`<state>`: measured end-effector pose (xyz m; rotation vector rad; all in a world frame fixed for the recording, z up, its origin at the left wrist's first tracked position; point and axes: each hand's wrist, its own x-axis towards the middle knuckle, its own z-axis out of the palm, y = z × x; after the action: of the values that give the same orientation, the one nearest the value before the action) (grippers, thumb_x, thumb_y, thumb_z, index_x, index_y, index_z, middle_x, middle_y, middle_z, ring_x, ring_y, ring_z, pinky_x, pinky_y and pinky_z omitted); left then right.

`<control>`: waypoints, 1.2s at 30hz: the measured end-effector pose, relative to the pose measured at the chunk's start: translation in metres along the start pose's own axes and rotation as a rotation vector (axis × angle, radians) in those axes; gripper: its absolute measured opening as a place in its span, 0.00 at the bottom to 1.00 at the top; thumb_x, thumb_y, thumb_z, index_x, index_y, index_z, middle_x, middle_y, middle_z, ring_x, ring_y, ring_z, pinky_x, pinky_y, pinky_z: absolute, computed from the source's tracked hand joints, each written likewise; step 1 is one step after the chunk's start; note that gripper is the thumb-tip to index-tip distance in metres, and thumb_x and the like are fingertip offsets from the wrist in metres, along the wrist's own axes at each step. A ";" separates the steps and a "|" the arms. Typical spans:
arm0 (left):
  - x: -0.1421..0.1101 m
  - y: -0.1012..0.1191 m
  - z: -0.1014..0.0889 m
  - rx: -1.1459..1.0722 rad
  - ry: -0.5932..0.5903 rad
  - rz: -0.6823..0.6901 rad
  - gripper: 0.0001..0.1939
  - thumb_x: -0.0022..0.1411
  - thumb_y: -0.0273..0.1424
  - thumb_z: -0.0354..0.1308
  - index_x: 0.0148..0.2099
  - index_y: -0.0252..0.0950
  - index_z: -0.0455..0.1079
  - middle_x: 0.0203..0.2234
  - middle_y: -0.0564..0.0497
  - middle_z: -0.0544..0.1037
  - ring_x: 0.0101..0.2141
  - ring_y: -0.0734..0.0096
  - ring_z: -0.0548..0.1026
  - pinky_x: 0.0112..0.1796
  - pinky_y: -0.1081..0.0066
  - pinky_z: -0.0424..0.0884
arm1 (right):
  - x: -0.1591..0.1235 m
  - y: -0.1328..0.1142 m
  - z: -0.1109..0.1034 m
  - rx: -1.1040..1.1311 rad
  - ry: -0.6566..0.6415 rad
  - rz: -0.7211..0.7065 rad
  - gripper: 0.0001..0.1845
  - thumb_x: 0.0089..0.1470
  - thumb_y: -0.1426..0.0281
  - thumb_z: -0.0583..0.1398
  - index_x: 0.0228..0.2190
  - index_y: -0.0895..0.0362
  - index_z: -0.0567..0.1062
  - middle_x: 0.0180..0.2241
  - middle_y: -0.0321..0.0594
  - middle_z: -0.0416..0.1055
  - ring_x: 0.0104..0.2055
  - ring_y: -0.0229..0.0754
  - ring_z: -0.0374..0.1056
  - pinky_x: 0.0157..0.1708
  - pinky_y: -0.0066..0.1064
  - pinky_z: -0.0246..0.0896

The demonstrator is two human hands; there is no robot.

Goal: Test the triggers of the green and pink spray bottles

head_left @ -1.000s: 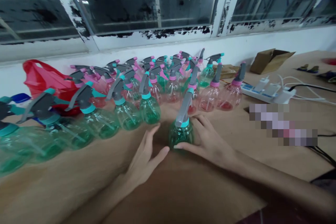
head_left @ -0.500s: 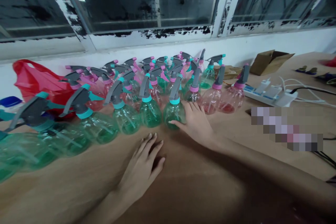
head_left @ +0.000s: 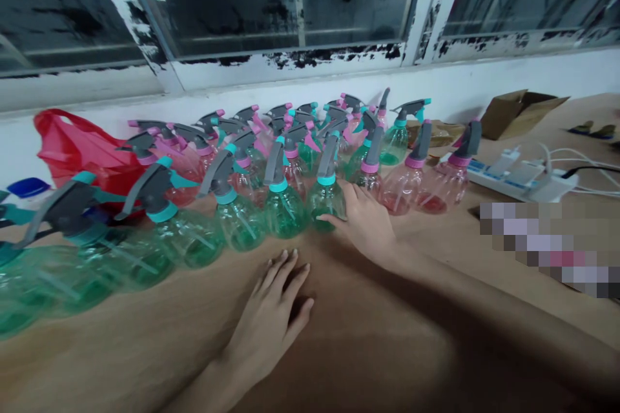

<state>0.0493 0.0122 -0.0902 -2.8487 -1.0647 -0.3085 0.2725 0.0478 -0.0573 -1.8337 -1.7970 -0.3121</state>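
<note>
My right hand (head_left: 368,222) grips the lower body of a green spray bottle (head_left: 325,203), its thumb across the front and its fingers around the right side. This bottle stands upright and has a turquoise collar and a grey trigger head. Palm down on the table (head_left: 368,348), my left hand (head_left: 274,310) lies open with fingers stretched, just in front of the row. Left of the held bottle stands another green spray bottle (head_left: 285,211), with several more along the row. To its right are pink spray bottles (head_left: 402,190) with pink collars.
Behind the front row, several pink and green spray bottles crowd toward the wall. A red plastic bag (head_left: 80,151) lies at the left. On the right are a white power strip (head_left: 523,179) with cables and an open cardboard box (head_left: 520,115). Windows (head_left: 232,6) line the back wall.
The camera view has turned slightly left, so everything appears a little further right. Both hands keep nearly the same places, the right one still around the green spray bottle.
</note>
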 end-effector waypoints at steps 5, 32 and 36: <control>0.000 0.001 0.000 -0.019 -0.001 0.001 0.22 0.64 0.37 0.49 0.58 0.35 0.60 0.60 0.41 0.62 0.59 0.53 0.59 0.54 0.50 0.64 | 0.004 -0.004 0.003 -0.017 -0.050 0.056 0.35 0.52 0.56 0.59 0.54 0.62 0.59 0.45 0.54 0.70 0.39 0.54 0.71 0.28 0.39 0.66; 0.050 0.039 0.012 -0.126 -0.004 0.138 0.22 0.64 0.36 0.49 0.58 0.33 0.61 0.59 0.40 0.62 0.59 0.53 0.59 0.55 0.51 0.60 | 0.010 0.064 -0.038 0.213 0.044 0.272 0.33 0.50 0.51 0.57 0.52 0.58 0.65 0.42 0.50 0.74 0.40 0.57 0.71 0.33 0.41 0.63; 0.079 0.061 0.021 -0.200 0.001 0.154 0.22 0.64 0.36 0.49 0.57 0.32 0.62 0.59 0.38 0.61 0.60 0.52 0.57 0.56 0.50 0.58 | 0.013 0.061 -0.029 0.181 0.027 0.276 0.36 0.50 0.50 0.57 0.54 0.57 0.62 0.43 0.51 0.73 0.40 0.58 0.71 0.33 0.41 0.63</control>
<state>0.1507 0.0194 -0.0941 -3.0839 -0.8518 -0.4257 0.3395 0.0462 -0.0396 -1.9060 -1.4777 -0.0668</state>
